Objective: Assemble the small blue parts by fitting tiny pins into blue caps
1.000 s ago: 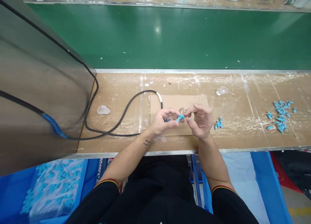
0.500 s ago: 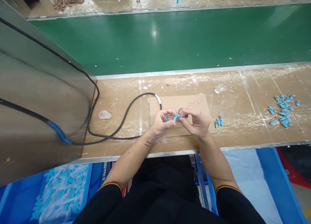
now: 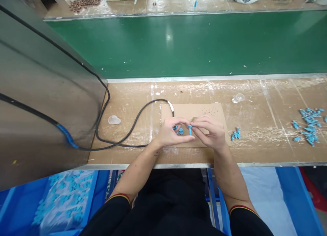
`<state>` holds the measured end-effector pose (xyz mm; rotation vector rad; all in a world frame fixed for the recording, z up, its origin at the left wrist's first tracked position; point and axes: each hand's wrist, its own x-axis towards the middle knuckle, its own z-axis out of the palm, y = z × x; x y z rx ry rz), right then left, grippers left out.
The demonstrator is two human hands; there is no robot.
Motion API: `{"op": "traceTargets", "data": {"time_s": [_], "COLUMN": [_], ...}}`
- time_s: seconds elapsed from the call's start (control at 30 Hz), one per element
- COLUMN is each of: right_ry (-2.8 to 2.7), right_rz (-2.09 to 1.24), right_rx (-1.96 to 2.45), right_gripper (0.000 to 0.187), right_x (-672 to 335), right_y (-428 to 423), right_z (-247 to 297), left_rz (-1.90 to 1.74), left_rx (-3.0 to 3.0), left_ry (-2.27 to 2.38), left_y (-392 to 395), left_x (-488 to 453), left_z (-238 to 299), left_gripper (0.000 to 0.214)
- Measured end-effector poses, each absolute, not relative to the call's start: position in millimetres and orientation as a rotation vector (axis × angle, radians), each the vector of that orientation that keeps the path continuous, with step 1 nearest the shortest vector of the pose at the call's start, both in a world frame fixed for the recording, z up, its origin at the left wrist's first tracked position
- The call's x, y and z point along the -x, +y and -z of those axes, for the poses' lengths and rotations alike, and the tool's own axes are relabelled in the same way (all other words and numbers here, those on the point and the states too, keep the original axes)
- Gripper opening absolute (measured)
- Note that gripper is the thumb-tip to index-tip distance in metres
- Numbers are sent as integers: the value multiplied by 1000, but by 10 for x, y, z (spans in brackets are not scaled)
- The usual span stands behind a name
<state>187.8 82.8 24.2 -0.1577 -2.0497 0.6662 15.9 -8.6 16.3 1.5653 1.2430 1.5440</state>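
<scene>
A small blue plastic part, with a flat head and a narrow stem, stands upright between my two hands above a cardboard sheet. My left hand holds it between thumb and fingertips, thumb under the stem. The closed fingertips of my right hand pinch at the edge of its head; whether they also hold something tiny is hidden. More blue pieces show behind my left thumb, partly covered by the fingers; I cannot tell whether they lie in the hand or on the sheet.
Right of the sheet lies a small group of blue parts, with a larger heap farther right. A black cable loops in from the left past a metal cabinet. Clear plastic pieces lie about. Blue bins stand below the table edge.
The blue part has turned from tilted to upright, stem down. My left thumb has straightened under it. More blue pieces now show behind that thumb. The whole view has shifted slightly.
</scene>
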Motion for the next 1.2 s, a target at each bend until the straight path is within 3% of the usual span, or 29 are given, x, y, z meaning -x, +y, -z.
{"op": "traceTargets", "data": {"time_s": [0.33, 0.53, 0.93, 1.2], "right_ry": [-2097, -2050, -1940, -1949], "right_rz": [-596, -687, -785, -721], "right_rx": [187, 220, 106, 84], "right_gripper": [20, 15, 14, 12], "right_x": [-1902, -1901, -1849, -1828], "right_y": [854, 809, 758, 753], "right_z": [-266, -258, -261, -258], "left_rz": [-1571, -1572, -1753, -1888], "left_rx": [-1690, -1477, -1459, -1644], "left_ry": [1248, 1030, 963, 1003], "left_y": [-94, -111, -128, -132], "left_x": [-161, -162, -344, -366], "left_z": [-187, -126, -127, -183], "left_gripper": [36, 55, 14, 9]}}
